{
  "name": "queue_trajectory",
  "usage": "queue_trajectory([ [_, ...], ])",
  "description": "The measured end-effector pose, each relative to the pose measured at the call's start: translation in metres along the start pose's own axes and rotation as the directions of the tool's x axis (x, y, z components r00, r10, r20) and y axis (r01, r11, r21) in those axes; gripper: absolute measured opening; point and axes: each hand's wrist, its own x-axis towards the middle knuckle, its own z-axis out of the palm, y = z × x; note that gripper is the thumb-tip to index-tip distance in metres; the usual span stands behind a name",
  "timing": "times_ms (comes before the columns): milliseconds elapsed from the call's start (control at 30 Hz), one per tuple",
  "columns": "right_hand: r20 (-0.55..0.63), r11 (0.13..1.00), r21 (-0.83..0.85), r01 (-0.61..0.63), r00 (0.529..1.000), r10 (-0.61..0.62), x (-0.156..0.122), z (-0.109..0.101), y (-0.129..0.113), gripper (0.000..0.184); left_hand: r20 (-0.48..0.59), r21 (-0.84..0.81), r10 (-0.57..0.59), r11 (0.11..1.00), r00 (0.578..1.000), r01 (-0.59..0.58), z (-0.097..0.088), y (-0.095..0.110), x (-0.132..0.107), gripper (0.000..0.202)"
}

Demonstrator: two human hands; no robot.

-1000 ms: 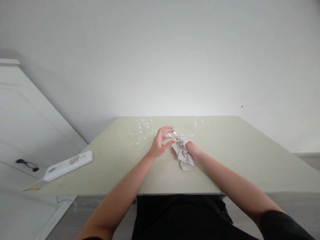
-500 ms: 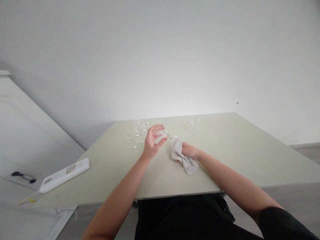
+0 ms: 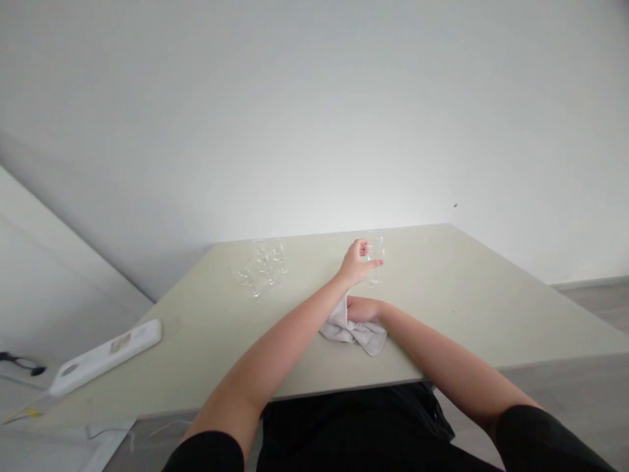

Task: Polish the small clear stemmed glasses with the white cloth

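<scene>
The left hand [image 3: 354,263] has its fingers curled about a clear stemmed glass [image 3: 376,249], just beyond the cloth [image 3: 358,333]; the right hand [image 3: 364,309] grips that cloth, fingertips lost from view; a group of glasses [image 3: 267,261] stands beyond the cloth and to its left. Best, I judge, to keep the left grip light but sure and the glass upright over the table [image 3: 432,314] (whether it touches down is too faint to tell, as is any second glass behind it); the left forearm [image 3: 295,331] crosses in front of the cloth, so the right hand should rest low, loose folds well clear of the glass.
</scene>
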Motion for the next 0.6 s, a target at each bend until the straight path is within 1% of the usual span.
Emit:
queue_trajectory([
  [100,-0.005,0.998,-0.065,0.002,1.000,-0.002,-0.001,-0.002,-0.001,0.039,-0.003,0.065,-0.020,0.998,1.000,0.020,0.017,-0.006,0.008,0.061],
  [233,-0.014,0.995,-0.099,0.009,1.000,-0.010,0.000,-0.003,-0.002,0.045,-0.026,0.173,-0.013,0.985,1.000,0.018,0.029,-0.010,0.010,0.057],
  [333,-0.013,0.997,-0.078,0.018,1.000,-0.019,-0.001,-0.002,-0.004,0.050,-0.054,0.229,0.005,0.973,0.999,0.007,0.032,-0.011,0.011,0.056],
  [433,-0.018,0.998,-0.049,0.039,0.999,-0.040,-0.001,0.000,-0.006,0.050,-0.048,0.248,0.003,0.969,0.999,0.009,0.032,-0.011,0.014,0.057],
  [600,-0.033,0.999,-0.032,0.031,0.999,-0.032,-0.001,0.000,-0.008,0.047,-0.047,0.205,-0.013,0.978,0.999,0.022,0.033,-0.016,0.018,0.062],
])
